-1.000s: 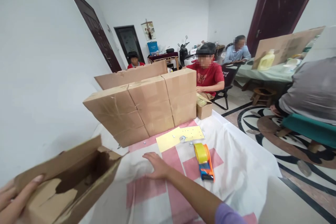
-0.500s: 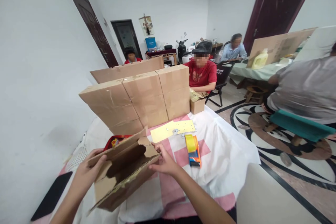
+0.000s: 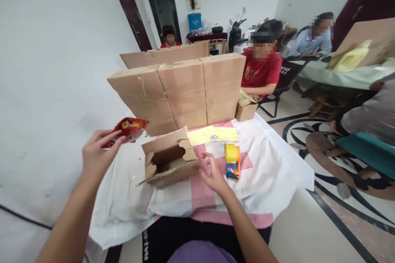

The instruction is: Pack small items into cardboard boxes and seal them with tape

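My left hand [image 3: 97, 154] is raised at the left and grips a red snack packet [image 3: 128, 128] above the cloth. An open brown carton [image 3: 168, 164] lies on the white and pink tablecloth [image 3: 271, 172] with its flaps apart and its inside showing bare. My right hand [image 3: 211, 172] hovers just right of the carton with its fingers loosely curled and nothing in them. An orange and blue tape dispenser [image 3: 232, 160] with yellow tape rests close to the right of that hand. A yellow sheet [image 3: 212, 134] lies behind the carton.
A row of stacked brown boxes [image 3: 182, 92] walls off the far side of the table, with a small box [image 3: 246, 109] at its right end. A person in a red shirt [image 3: 261, 72] sits behind them. Other people sit further back and at the right.
My left hand let go of the carton and lifted the red packet up to the left. The carton now rests on the cloth, and my right hand came off its flap.
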`<state>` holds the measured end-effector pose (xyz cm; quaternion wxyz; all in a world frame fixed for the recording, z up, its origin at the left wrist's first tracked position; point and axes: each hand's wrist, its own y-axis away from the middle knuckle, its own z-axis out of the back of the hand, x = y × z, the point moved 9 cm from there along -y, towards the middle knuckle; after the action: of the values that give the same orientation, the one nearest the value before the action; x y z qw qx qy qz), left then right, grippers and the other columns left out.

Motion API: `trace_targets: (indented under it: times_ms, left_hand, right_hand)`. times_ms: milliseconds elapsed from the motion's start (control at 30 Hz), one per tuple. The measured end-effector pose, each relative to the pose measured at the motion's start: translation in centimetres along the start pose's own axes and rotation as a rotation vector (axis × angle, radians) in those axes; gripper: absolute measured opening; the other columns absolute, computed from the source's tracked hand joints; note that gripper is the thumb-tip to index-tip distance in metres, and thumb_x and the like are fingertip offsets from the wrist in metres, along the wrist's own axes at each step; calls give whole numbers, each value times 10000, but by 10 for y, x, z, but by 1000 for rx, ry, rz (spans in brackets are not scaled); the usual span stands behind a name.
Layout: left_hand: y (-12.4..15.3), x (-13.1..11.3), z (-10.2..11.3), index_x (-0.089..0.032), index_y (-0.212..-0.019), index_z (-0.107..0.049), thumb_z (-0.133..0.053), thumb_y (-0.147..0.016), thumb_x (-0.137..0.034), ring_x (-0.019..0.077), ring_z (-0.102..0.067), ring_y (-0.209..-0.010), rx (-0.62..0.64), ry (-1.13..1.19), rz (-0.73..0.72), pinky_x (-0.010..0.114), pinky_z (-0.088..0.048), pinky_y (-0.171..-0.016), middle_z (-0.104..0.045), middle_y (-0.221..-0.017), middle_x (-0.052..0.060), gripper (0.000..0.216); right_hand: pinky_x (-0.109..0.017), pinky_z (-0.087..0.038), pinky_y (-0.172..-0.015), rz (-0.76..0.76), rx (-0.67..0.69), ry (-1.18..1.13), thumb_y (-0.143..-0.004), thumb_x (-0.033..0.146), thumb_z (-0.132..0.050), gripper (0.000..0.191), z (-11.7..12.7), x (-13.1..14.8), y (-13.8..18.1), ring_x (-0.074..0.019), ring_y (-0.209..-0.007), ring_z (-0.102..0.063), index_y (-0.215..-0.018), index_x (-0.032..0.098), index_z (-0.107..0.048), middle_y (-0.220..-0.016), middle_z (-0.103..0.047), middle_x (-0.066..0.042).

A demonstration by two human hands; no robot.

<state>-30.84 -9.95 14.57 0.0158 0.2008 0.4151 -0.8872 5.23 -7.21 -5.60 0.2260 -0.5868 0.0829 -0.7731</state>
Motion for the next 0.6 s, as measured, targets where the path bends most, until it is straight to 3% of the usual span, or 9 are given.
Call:
trace_targets:
  times_ms: [133, 233, 333, 400, 500, 533, 600]
  left_hand:
    - [-16, -32, 69, -328, -1095, -755, -611, -914, -440, 284, -683, -1000, -163, -77, -82, 528, -623, -827, -677, -1128, 26, 257]
    - [-14, -58, 91, -415, -1085, -750, -677, -888, -428, 284, -692, -984, -222, -34, -133, 534, -624, -800, -687, -1128, -14, 210]
    - [1, -83, 80, -370, -1012, -769, -712, -875, -381, 237, -690, -871, -223, 47, -234, 481, -609, -732, -698, -1021, -11, 149]
    - [16, -92, 61, -325, -924, -779, -704, -882, -371, 214, -678, -829, -199, 100, -263, 451, -603, -733, -686, -945, 4, 98]
    - [39, -84, 32, -294, -822, -762, -666, -898, -419, 232, -680, -890, -182, 154, -198, 457, -601, -825, -654, -905, 29, 175]
    - [47, -77, 24, -291, -864, -759, -658, -901, -432, 247, -679, -965, -189, 171, -159, 466, -591, -881, -654, -957, 40, 177]
    - [62, -54, 8, -292, -1153, -705, -670, -890, -451, 288, -592, -1235, -194, 201, -46, 491, -520, -1037, -609, -1244, 76, 309]
  right_hand:
    - [-463, -488, -1001, 139, -126, 35, -882, 234, -581, 379, 35, 40, -21, -280, -1295, -518, -1223, 256, -415, -1363, -513, -143]
    - [-513, -447, -1076, 310, -95, 73, -898, 280, -644, 496, 50, 105, -54, -280, -1355, -476, -1336, 277, -411, -1432, -494, -129]
    - [-561, -363, -1154, 471, 71, 129, -872, 400, -718, 742, 41, 173, -90, -298, -1436, -400, -1493, 286, -330, -1536, -432, -107]
    - [-567, -391, -1122, 510, 193, 158, -841, 453, -744, 822, 27, 198, -111, -301, -1360, -493, -1529, 270, -332, -1417, -562, -80]
    - [-386, -547, -887, 488, 496, 127, -870, 397, -708, 514, -11, 197, -127, -183, -911, -699, -1344, 232, -597, -972, -721, 28]
    - [-305, -548, -792, 471, 578, 101, -892, 360, -682, 372, -22, 191, -128, -134, -766, -684, -1235, 216, -674, -855, -710, 57]
    - [-216, -503, -675, 429, 614, 59, -929, 287, -631, 204, -34, 174, -131, -89, -644, -632, -1070, 192, -744, -760, -685, 71]
